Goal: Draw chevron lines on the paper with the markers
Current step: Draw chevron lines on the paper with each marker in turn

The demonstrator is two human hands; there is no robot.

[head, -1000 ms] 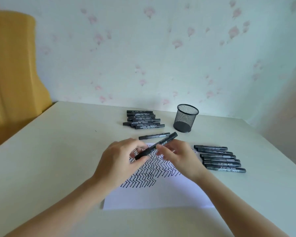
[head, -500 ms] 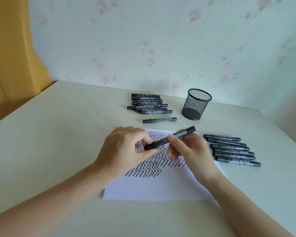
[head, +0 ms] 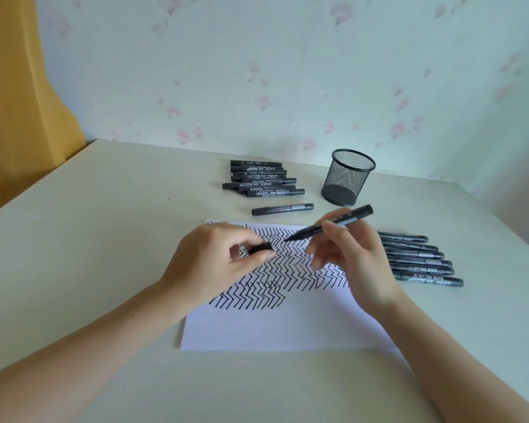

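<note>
A white paper (head: 272,325) lies on the table, its upper half covered with black chevron lines (head: 290,267). My right hand (head: 348,261) holds an uncapped black marker (head: 333,223) above the paper, its tip pointing left over the drawn lines. My left hand (head: 208,264) pinches the marker's black cap (head: 259,248) between thumb and fingers, a short gap away from the tip.
A lone black marker (head: 283,209) lies just beyond the paper. A pile of several markers (head: 261,181) sits behind it, and a row of several more (head: 419,257) lies right of the paper. A black mesh pen cup (head: 347,177) stands at the back. A yellow curtain (head: 16,102) hangs on the left.
My two hands held the capped marker together; now the cap is off in my left hand, and my right hand has drawn the marker away to the right.
</note>
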